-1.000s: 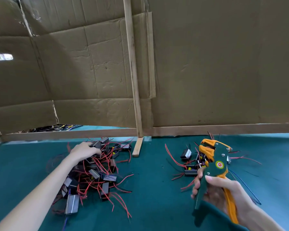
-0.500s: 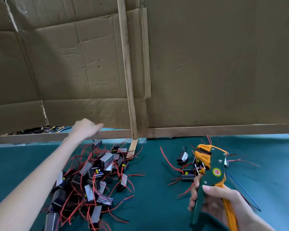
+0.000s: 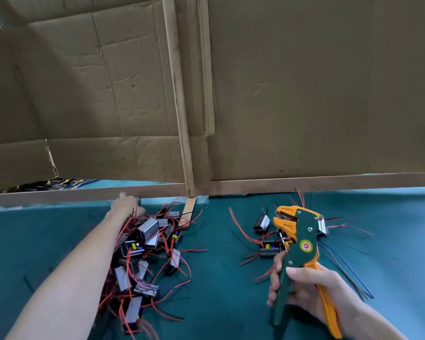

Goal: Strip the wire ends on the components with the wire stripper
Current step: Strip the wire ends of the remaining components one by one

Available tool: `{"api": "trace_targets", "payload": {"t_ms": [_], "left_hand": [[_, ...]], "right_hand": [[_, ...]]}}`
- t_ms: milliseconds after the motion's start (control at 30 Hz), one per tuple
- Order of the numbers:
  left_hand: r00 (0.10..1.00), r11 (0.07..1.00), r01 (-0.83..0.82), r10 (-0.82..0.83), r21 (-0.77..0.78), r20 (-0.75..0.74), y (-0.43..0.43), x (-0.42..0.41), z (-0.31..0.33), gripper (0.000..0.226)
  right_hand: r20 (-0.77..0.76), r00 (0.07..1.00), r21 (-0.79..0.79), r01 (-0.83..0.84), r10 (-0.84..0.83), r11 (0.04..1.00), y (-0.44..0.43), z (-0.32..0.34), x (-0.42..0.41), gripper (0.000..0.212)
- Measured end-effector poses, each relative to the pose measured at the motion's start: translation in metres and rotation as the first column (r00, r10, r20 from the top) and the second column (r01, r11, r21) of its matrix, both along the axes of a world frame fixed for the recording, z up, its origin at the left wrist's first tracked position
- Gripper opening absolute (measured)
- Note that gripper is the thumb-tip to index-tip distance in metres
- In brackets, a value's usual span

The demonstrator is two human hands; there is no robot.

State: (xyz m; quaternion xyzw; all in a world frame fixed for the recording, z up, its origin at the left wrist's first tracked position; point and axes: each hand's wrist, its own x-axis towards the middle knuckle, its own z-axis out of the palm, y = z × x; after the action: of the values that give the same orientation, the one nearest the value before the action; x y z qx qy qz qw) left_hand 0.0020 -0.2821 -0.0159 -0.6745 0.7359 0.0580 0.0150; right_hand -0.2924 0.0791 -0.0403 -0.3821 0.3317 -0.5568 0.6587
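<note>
Right hand [image 3: 302,290] clenched on wire stripper [image 3: 302,239]. Big component pile [image 3: 145,244] left of stripper, few components [image 3: 265,241] just behind it. Left hand [image 3: 127,206] at pile's far edge, grip unclear. By pile sizes, bulk of stripping looks undone.

Person, two arms in view, both bare.
L forearm [image 3: 79,278]: bare from frame edge to wrist; slim, smooth.
L hand [image 3: 127,206]: bare; back and knuckles seen, fingers mostly hidden.
R forearm [image 3: 368,322]: bare; only the wrist end is in frame.
R hand [image 3: 304,290]: bare, slender fingers.
Thumbnail [image 3: 292,270]: short, rounded, natural finish.
Other nails not legible.
</note>
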Motion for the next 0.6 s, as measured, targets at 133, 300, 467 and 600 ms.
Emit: {"api": "trace_targets", "payload": {"t_ms": [133, 300, 467, 600], "left_hand": [[0.996, 0.998, 0.055, -0.054, 0.017, -0.069, 0.003, 0.005, -0.001, 0.018], [0.993, 0.998, 0.06, -0.061, -0.008, -0.099, 0.005, 0.006, -0.001, 0.026], [0.988, 1.0, 0.019, -0.023, -0.025, -0.155, 0.014, 0.0, 0.009, 0.03], [0.968, 0.994, 0.027, -0.052, -0.104, -0.246, 0.022, -0.002, 0.016, 0.038]], "right_hand": [[-0.016, 1.0, -0.012, -0.01, 0.01, 1.0, 0.001, 0.0, 0.003, 0.026], [-0.026, 1.0, 0.011, 0.013, -0.013, 1.0, 0.0, -0.001, 0.003, 0.029], [-0.01, 1.0, 0.01, 0.017, -0.017, 1.0, 0.0, -0.001, 0.002, 0.025], [-0.009, 1.0, 0.014, 0.01, -0.009, 1.0, 0.001, 0.0, 0.004, 0.026]]}}
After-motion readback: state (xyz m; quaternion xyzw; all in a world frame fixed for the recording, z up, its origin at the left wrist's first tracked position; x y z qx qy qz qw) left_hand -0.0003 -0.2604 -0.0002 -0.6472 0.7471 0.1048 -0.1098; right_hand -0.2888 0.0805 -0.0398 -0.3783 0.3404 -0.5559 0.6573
